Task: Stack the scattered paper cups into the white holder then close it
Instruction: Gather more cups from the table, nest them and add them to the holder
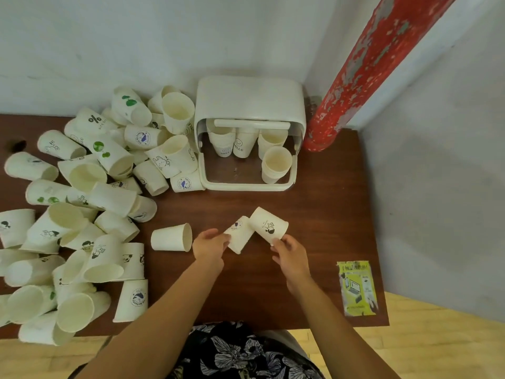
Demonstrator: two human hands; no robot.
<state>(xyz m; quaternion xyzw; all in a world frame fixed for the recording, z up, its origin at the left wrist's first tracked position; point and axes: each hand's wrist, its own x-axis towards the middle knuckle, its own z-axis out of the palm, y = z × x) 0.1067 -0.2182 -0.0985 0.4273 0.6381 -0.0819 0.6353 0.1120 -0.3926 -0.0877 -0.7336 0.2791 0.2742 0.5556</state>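
Two bare hands work above the near edge of a dark wooden table (314,203): the left hand (209,246) pinches one white printed paper cup (238,235), the right hand (291,251) another (269,223). Light, thin-walled and easily crushed, such cups are best held gently by the sides. Beyond, the open white plastic holder (250,105) contains several cup stacks; loose cups (82,203) lie heaped at left.

Dark wood table (322,203): cup pile (82,203) on left, white holder (250,105) at back, yellow-green leaflet (357,288) near right edge.
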